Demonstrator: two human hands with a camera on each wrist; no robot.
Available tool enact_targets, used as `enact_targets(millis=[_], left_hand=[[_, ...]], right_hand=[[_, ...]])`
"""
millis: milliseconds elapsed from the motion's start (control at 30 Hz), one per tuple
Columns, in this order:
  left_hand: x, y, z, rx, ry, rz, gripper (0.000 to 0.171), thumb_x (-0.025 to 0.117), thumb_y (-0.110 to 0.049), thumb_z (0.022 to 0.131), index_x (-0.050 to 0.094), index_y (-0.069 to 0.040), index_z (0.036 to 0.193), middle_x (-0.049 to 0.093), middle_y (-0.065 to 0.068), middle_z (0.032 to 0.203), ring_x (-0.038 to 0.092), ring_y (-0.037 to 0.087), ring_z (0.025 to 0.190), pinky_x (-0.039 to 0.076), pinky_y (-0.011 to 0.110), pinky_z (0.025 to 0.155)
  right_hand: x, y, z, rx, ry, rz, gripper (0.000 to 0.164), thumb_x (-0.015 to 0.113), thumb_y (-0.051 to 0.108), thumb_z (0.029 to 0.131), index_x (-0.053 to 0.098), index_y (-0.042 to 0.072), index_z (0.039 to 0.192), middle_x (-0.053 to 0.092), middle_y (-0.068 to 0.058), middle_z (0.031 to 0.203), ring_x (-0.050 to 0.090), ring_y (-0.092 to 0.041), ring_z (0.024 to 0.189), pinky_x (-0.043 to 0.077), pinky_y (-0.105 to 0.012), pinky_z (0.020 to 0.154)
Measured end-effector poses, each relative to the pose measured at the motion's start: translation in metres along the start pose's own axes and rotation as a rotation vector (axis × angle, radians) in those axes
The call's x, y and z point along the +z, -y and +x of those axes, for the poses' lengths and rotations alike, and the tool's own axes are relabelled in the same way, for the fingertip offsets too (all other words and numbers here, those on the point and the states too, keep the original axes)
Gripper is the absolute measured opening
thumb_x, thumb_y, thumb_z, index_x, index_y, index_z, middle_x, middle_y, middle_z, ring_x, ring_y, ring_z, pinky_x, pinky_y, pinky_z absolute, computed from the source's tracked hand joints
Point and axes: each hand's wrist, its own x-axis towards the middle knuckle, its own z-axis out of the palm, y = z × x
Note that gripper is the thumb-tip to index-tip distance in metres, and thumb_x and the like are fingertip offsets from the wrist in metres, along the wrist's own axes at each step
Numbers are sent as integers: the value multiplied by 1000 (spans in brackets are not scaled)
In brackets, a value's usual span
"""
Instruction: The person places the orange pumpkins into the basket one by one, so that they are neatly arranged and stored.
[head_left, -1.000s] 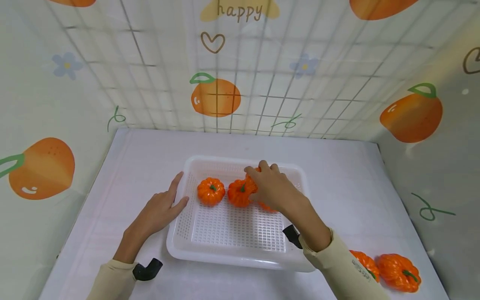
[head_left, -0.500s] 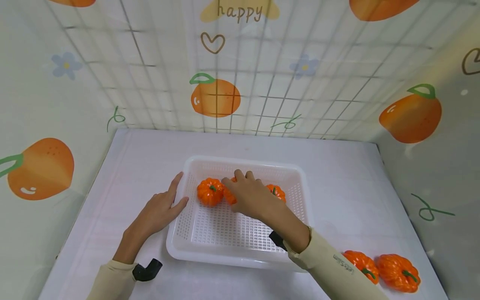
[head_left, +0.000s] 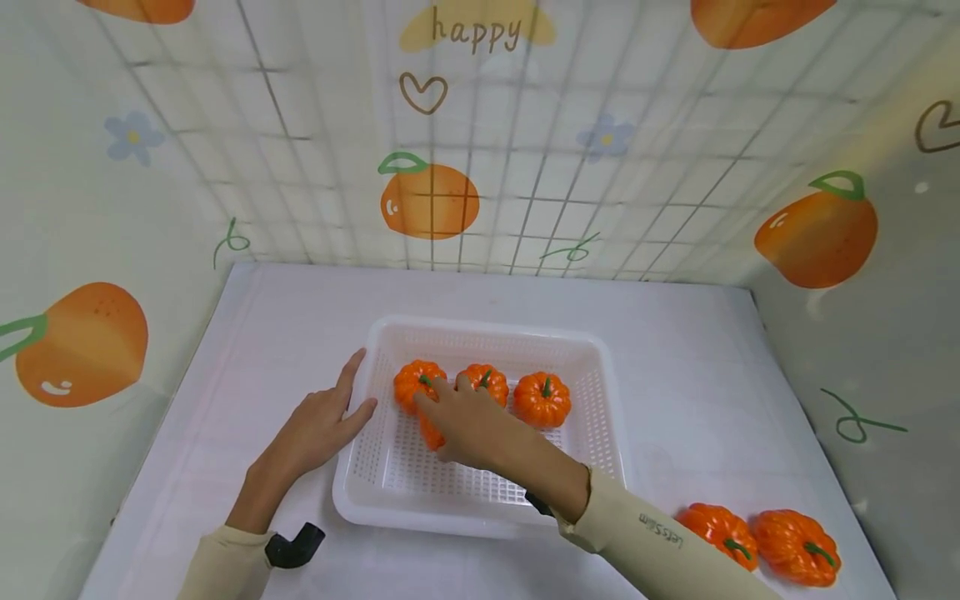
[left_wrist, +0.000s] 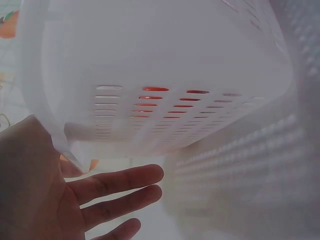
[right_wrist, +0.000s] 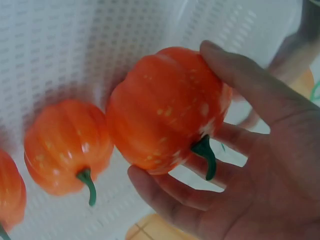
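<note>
My right hand [head_left: 468, 425] grips a small orange pumpkin [right_wrist: 165, 110] with a green stem, thumb on one side and fingers curled round the other. In the head view this pumpkin shows partly under the fingers, low at the left inside a white plastic basket [head_left: 450, 521]. Just behind it sits a left pumpkin [head_left: 412, 382], partly covered by the fingertips. A middle pumpkin [head_left: 486, 379] and a right pumpkin [head_left: 542, 400] complete a row. My left hand [head_left: 318, 425] rests at the basket's left rim; its fingers extend straight below the rim in the left wrist view.
Two more orange pumpkins, a nearer one [head_left: 720, 533] and an outer one [head_left: 798, 546], lie on the white table [head_left: 675, 350] at the front right, beside the right sleeve [head_left: 645, 533]. Printed cloth walls [head_left: 315, 192] enclose the table's back and sides.
My right hand has carried the pumpkin leftward and toward me across the basket, uncovering the middle and right pumpkins. The left hand stays at the rim.
</note>
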Motion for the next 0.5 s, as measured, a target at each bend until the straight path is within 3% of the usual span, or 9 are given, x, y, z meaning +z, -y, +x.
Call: enact_targets(millis=[167,333,500], left_hand=[[1,0,-1,0,0,-1,76,52,-45,101,10,-23,161,64,22,124,69,24,83,60,41,68],[0,1,-1,5,6,-8,78,50,-50,100,9,-23,161,64,22,124,69,22,79,60,37,63],[1,1,-1,11,-4,-5,76,51,-47,101,10,-24,161,64,21,123,69,24,81,60,38,65]], right_hand=[[14,8,4,-32,55,-22,71,85,30,80,52,20,143,51,-12,140,51,-41,125,51,-50,96],[20,14,7,-79,55,-50,66,85,32,79,56,24,138,56,-5,128,56,-29,110,53,-42,94],[25,17,10,-95,72,-26,66,85,31,78,56,28,138,56,-4,133,57,-26,112,51,-46,98]])
